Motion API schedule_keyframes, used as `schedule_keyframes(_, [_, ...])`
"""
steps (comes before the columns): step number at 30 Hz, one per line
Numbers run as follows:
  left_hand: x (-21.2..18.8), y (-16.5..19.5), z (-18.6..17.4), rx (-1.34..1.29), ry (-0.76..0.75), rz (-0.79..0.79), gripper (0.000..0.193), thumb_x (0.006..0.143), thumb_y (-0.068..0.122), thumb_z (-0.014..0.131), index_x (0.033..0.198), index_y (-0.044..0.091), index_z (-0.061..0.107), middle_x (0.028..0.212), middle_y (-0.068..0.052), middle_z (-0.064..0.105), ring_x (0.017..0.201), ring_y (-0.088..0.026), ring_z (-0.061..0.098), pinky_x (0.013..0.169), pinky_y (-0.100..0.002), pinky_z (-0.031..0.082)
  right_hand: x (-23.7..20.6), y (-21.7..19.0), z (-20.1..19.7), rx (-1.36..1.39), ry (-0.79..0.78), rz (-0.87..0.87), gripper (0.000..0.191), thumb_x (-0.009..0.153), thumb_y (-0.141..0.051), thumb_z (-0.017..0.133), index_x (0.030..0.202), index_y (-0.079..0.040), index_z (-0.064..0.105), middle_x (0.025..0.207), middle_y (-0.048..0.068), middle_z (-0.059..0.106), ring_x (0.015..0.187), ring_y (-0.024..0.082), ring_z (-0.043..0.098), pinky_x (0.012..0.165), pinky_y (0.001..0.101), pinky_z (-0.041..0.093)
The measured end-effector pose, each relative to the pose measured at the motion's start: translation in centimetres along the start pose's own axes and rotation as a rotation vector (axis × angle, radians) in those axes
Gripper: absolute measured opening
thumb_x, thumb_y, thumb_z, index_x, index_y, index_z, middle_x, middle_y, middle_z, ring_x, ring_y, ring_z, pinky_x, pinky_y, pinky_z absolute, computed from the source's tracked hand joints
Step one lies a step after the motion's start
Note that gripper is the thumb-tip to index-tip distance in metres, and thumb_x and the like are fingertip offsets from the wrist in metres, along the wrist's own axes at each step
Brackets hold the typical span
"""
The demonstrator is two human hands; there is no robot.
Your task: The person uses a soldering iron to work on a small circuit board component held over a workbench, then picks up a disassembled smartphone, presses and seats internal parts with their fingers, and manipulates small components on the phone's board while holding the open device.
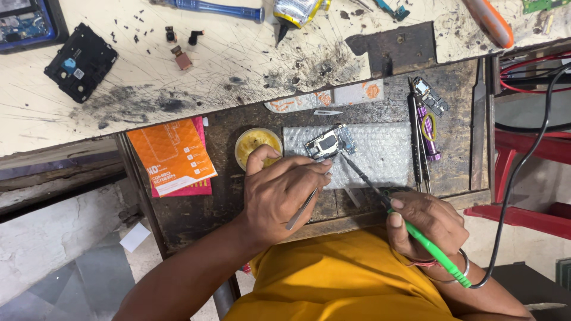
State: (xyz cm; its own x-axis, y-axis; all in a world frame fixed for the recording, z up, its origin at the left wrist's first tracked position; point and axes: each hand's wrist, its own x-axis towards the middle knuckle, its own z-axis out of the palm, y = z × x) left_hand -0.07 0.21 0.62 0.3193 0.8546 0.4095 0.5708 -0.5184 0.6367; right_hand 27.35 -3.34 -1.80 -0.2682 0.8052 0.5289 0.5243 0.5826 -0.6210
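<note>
My left hand [279, 193] grips metal tweezers [304, 207], whose tips reach a small phone circuit board part [329, 143] lying on a sheet of bubble wrap [380, 151]. My right hand [429, 221] holds a green-handled soldering iron [434, 249]; its dark tip [357, 171] points up-left at the same part. Both hands work over a pulled-out wooden drawer [226, 205] below the scratched worktop [178, 77].
A round tin of yellow flux [256, 144] sits left of the bubble wrap, orange packets [175, 156] beyond it. Screwdrivers and a purple tool [425, 134] lie to the right. A black phone frame [81, 61], small camera modules [181, 58], glue tube [294, 12] and a blue tool [220, 8] rest on the worktop.
</note>
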Motion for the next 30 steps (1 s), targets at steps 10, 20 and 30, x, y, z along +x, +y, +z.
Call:
schedule_keyframes(10, [-0.03,-0.06,0.19,-0.001,0.016,0.002,0.017,0.085,0.002,0.080,0.091,0.011,0.067,0.108,0.003,0.079,0.097,-0.012,0.073,0.091,-0.039,0.035,-0.01,-0.01,-0.18,-0.035,-0.028,0.008,0.015,0.094,-0.008,0.070,0.103,-0.001,0.061,0.084,0.013,0.070,0.078,0.028,0.075,0.070,0.0369,0.060])
schedule_keyframes(20, [0.10,0.00,-0.04,-0.005,0.000,-0.004,0.018,0.084,0.002,0.079,0.092,0.012,0.067,0.110,0.003,0.078,0.098,-0.013,0.073,0.092,-0.039,0.036,0.08,-0.06,-0.28,-0.032,-0.043,0.006,0.015,0.093,-0.007,0.071,0.103,-0.001,0.061,0.086,0.015,0.071,0.079,0.029,0.075,0.071,0.0364,0.060])
schedule_keyframes(30, [0.01,0.01,0.12,0.008,0.012,0.004,0.019,0.084,0.001,0.080,0.092,0.012,0.066,0.109,0.003,0.078,0.098,-0.012,0.073,0.091,-0.040,0.036,-0.06,0.05,-0.14,-0.039,-0.028,0.001,0.015,0.094,-0.008,0.072,0.103,-0.001,0.062,0.084,0.014,0.070,0.078,0.028,0.075,0.071,0.0360,0.060])
